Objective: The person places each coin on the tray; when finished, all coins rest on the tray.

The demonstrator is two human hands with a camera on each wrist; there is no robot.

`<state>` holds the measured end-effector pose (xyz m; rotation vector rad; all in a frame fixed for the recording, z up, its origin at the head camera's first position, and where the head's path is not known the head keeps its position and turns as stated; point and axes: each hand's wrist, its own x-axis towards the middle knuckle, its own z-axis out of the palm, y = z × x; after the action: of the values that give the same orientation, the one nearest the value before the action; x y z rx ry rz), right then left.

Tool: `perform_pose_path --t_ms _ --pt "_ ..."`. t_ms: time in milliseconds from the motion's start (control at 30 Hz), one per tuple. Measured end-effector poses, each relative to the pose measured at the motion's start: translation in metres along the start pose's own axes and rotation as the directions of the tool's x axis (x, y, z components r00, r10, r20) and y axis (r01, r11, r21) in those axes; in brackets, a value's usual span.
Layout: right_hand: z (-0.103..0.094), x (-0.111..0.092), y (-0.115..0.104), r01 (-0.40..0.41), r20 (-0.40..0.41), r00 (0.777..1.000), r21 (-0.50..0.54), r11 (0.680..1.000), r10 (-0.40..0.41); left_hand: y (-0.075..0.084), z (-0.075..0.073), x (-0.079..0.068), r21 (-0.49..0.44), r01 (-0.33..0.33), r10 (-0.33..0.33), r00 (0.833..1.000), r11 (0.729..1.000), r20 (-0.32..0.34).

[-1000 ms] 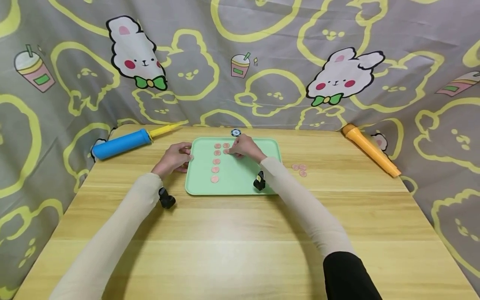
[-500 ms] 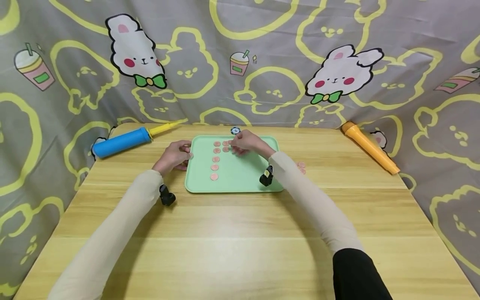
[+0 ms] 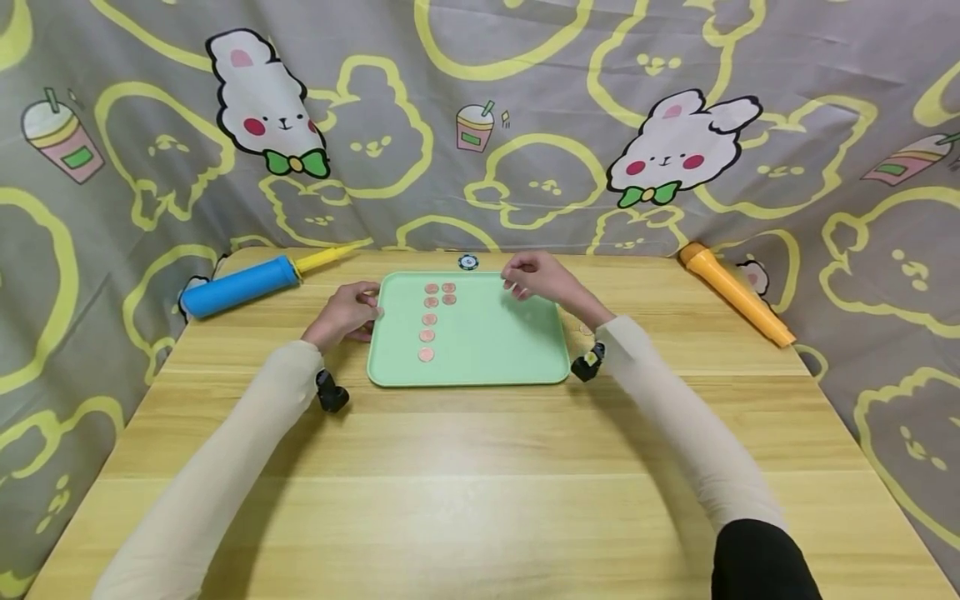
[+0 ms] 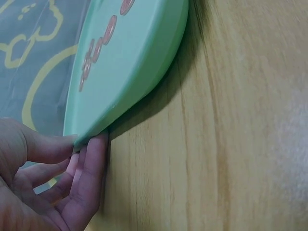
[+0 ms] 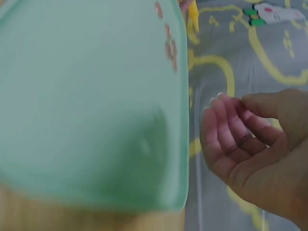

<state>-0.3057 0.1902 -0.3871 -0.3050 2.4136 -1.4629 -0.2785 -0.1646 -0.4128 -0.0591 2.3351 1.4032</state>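
My left hand (image 3: 346, 315) pinches the left rim of a mint-green tray (image 3: 495, 350), thumb above and fingers below, as the left wrist view shows. Several copper-coloured coins (image 3: 427, 336) lie on the tray's left half in a column. Two more coins (image 3: 448, 299) sit beside that column's far end. Over the tray's far right part hovers my right hand (image 3: 542, 277), fingers loosely bent. Nothing shows between thumb and fingers in the right wrist view, where the hand (image 5: 255, 139) is apart from the tray.
A coin (image 3: 586, 330) lies on the table right of the tray, partly covered by my right arm. Behind the tray is a dark-rimmed chip (image 3: 468, 262). A blue pump (image 3: 243, 287) lies at left, an orange microphone-shaped object (image 3: 738, 295) at right. A patterned curtain (image 3: 547, 100) hangs behind.
My right hand has let go of a coin in the second column and moved right, away from the coins. The left hand stays at the tray's rim.
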Motion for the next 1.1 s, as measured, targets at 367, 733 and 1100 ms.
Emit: perform_pose_path --t_ms 367,733,1100 --pt "-0.047 -0.031 0.043 0.01 -0.078 0.997 -0.023 1.0 -0.012 -0.005 -0.002 0.002 -0.012 0.006 -0.006 1.0 1.0 0.01" --pt "-0.086 -0.056 0.069 0.042 -0.017 0.999 -0.128 0.991 -0.045 -0.005 -0.002 0.003 -0.004 0.007 -0.007 1.0 1.0 0.012" --pt "-0.113 -0.082 0.108 0.058 0.168 0.986 -0.221 0.974 -0.02 -0.006 -0.003 0.004 -0.019 -0.005 0.005 1.0 1.0 0.018"
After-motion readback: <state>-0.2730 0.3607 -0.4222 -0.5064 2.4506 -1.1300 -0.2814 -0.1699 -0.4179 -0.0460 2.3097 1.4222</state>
